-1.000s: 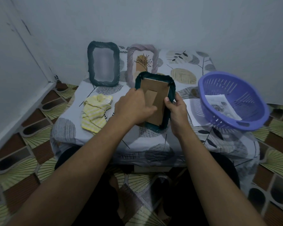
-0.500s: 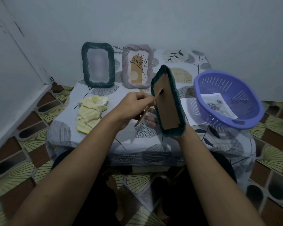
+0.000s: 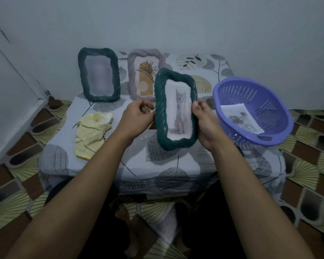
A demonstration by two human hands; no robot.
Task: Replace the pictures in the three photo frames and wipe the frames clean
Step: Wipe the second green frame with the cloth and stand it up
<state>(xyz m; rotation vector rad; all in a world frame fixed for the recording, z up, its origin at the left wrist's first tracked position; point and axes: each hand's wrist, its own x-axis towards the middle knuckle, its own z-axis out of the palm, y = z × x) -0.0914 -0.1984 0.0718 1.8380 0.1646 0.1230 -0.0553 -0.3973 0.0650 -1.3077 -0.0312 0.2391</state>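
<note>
Pale walls meet behind a small table [image 3: 138, 165] draped in leaf-print cloth, where a dark green frame [image 3: 98, 74] with a blurred picture and a grey frame [image 3: 146, 71], partly hidden, stand along the far edge, a yellow cloth [image 3: 92, 134] lies near the left edge and a purple basket [image 3: 251, 111] holding a picture sheet [image 3: 241, 118] overhangs the right edge. Held above the table's middle, a green frame [image 3: 174, 111] shows a grey cat picture [image 3: 180, 113]; the right hand [image 3: 207, 124] clamps fingers on its right side, while the left hand [image 3: 137, 116] pinches something at its left rim, hard to make out.

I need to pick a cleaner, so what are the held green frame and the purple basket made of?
The green frame looks like moulded plastic with a twisted, rope-like ribbing and faint sheen, though resin is possible. The purple basket looks like smooth plastic: uniform colour, slotted walls.
</note>
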